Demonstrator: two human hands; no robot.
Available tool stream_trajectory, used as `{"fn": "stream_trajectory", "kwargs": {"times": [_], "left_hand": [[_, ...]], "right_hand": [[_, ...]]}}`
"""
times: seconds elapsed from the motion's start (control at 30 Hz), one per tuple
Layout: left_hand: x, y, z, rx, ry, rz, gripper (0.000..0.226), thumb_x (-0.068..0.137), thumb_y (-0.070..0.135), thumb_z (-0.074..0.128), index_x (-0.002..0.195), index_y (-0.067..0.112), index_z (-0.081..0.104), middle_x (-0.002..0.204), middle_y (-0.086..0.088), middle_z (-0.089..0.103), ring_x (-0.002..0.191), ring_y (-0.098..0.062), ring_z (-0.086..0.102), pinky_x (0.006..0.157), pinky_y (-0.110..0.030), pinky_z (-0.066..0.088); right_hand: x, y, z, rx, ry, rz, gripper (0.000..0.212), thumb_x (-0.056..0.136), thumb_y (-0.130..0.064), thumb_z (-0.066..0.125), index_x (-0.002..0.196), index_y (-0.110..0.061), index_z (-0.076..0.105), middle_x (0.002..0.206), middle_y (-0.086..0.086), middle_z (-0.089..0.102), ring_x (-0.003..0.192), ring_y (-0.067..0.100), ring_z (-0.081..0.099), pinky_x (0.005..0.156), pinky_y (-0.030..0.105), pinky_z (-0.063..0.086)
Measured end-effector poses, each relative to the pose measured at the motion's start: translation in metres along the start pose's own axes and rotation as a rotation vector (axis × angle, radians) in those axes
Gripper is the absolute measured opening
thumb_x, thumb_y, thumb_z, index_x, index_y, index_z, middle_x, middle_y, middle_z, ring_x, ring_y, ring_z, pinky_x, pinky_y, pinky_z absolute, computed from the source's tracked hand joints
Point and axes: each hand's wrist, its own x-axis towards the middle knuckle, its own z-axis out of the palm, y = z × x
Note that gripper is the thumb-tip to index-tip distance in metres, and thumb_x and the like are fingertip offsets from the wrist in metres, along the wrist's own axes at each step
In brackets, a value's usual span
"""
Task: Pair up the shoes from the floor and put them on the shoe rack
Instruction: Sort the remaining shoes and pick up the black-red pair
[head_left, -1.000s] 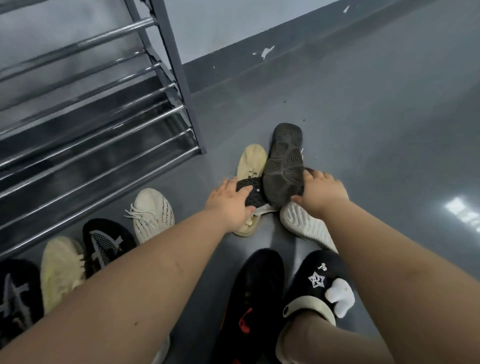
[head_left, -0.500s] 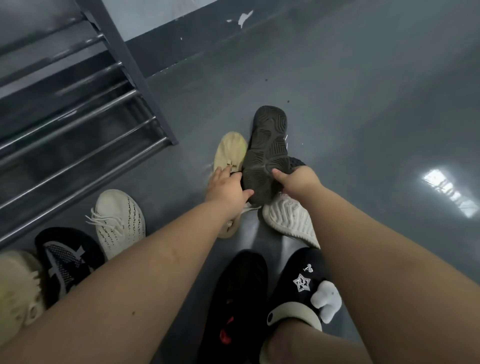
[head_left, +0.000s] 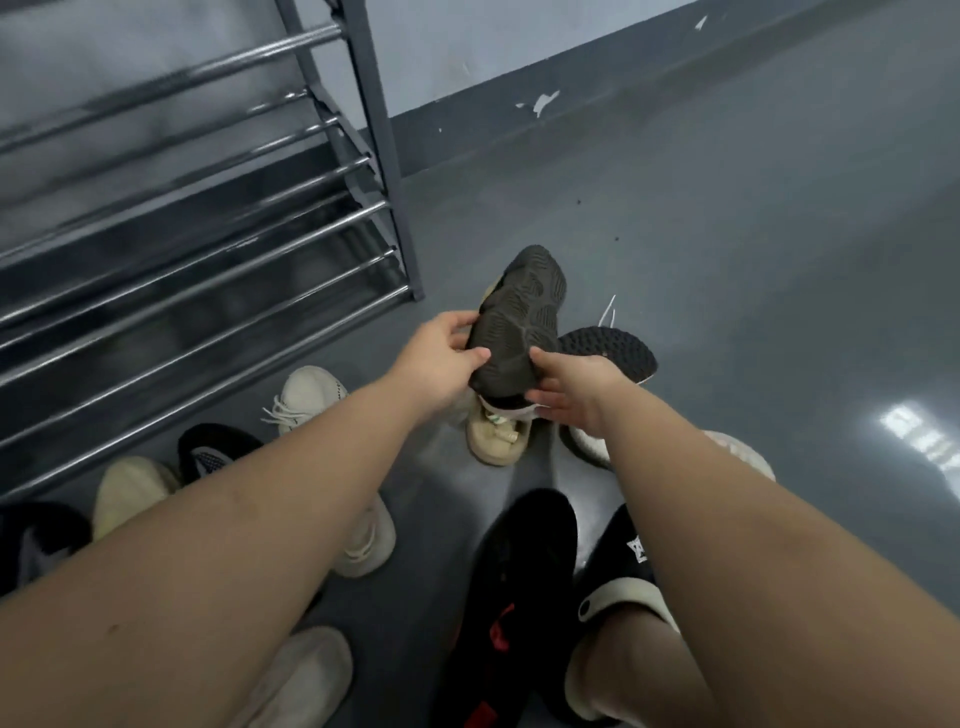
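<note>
Two hands, left hand (head_left: 435, 349) and right hand (head_left: 570, 391), around upturned dark shoe (head_left: 517, 325).

The upturned shoe (head_left: 519, 325) shows a dark olive-brown sole with a web of cracked polygon treads, and just right of it a second sole (head_left: 610, 349) is black with rows of small studs and a white edge. Below the upturned shoe lies a tan sneaker (head_left: 493, 439) with cream laces; to its left, a cream sneaker (head_left: 306, 395) has dark speckled streaks. The shoe rack (head_left: 208, 234) is chrome-barred on a grey frame, the floor (head_left: 727, 208) glossy grey
</note>
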Motion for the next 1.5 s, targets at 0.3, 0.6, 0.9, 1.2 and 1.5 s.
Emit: {"fn": "stream_trajectory", "kwargs": {"times": [0.3,0.6,0.9,1.2,1.5], "left_hand": [[-0.106,-0.001,-0.101,0.141,0.060,0.112,0.047,0.088,-0.004,0.057,0.133,0.007,0.049,0.101,-0.006,0.060,0.100,-0.025,0.060,0.098,-0.044,0.048],[-0.177,-0.002,-0.179,0.133,-0.116,0.136,0.044,0.087,0.002,0.061,0.127,0.015,0.050,0.101,-0.004,0.068,0.082,-0.010,0.065,0.073,-0.022,0.056],[-0.228,0.048,-0.246,0.680,0.013,0.305,0.078,0.077,0.039,0.072,0.144,0.033,0.033,0.148,0.011,0.037,0.137,-0.010,0.034,0.113,-0.027,0.028],[-0.217,0.012,-0.237,0.647,-0.111,0.161,0.042,0.087,0.046,0.059,0.125,0.029,0.053,0.122,0.010,0.059,0.109,-0.010,0.056,0.092,-0.023,0.042],[-0.206,0.012,-0.234,0.658,0.059,0.278,0.024,0.094,0.041,0.050,0.101,0.019,0.057,0.096,0.002,0.064,0.089,-0.017,0.058,0.070,-0.022,0.040]], "right_hand": [[-0.098,-0.005,0.105,0.120,-0.285,0.063,0.053,0.089,-0.062,0.046,0.094,-0.010,0.060,0.082,0.004,0.061,0.087,0.023,0.061,0.093,0.040,0.049],[-0.178,-0.006,0.173,-0.114,-0.270,0.120,0.047,0.084,-0.052,0.056,0.076,-0.006,0.054,0.065,0.013,0.061,0.073,0.025,0.060,0.096,0.041,0.049],[-0.233,-0.073,0.165,-0.709,-0.332,0.112,0.054,0.075,-0.063,0.051,0.091,-0.012,0.059,0.079,0.013,0.068,0.079,0.033,0.062,0.063,0.028,0.048],[-0.245,-0.077,0.159,-0.896,-0.459,0.139,0.074,0.076,-0.069,0.043,0.104,-0.004,0.063,0.093,0.019,0.068,0.069,0.031,0.069,0.057,0.023,0.044],[-0.225,-0.090,0.140,-0.631,-0.453,0.103,0.092,0.070,-0.087,0.033,0.106,-0.008,0.061,0.095,0.017,0.067,0.078,0.033,0.069,0.050,0.020,0.047]]}}
